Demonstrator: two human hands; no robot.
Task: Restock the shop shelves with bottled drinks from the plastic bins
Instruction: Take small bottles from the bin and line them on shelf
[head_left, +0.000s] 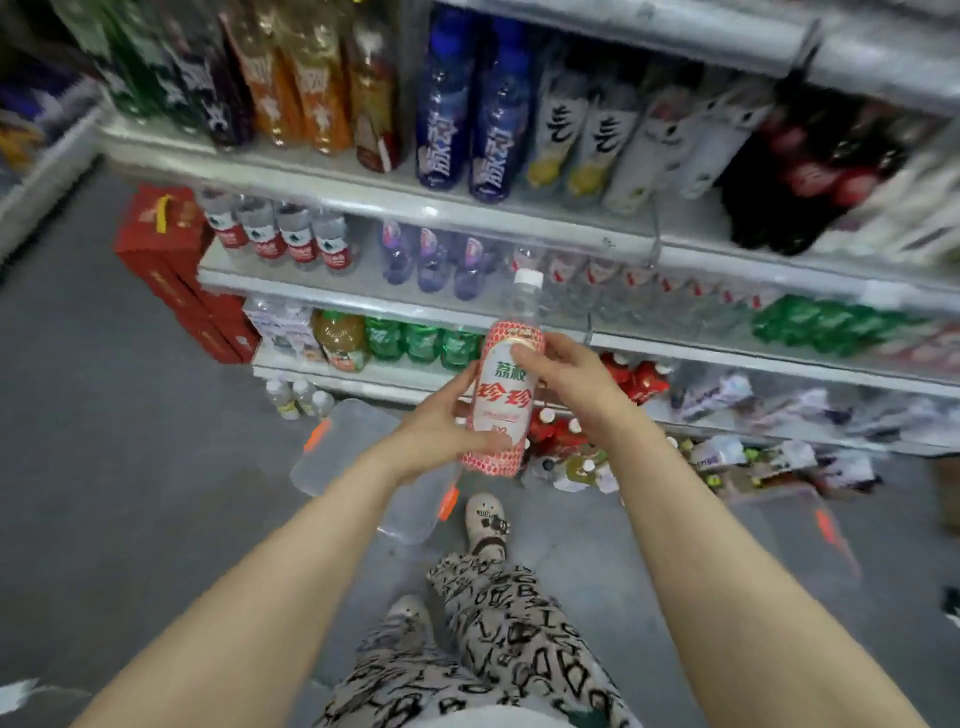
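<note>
Bottle (506, 395) up in front of the shelves (395, 200), both hands on it: left hand (441, 431) wraps the lower half, thumb across the label, and right hand (566, 374) curls its fingers over the upper label, just under the clear neck. White cap on top, bottle nearly upright. Below, on the floor, a clear bin (332, 457) with orange clips, near the person's shoe (485, 519). Shelves packed with drinks, red boxes (161, 244) stacked at their left end.
</note>
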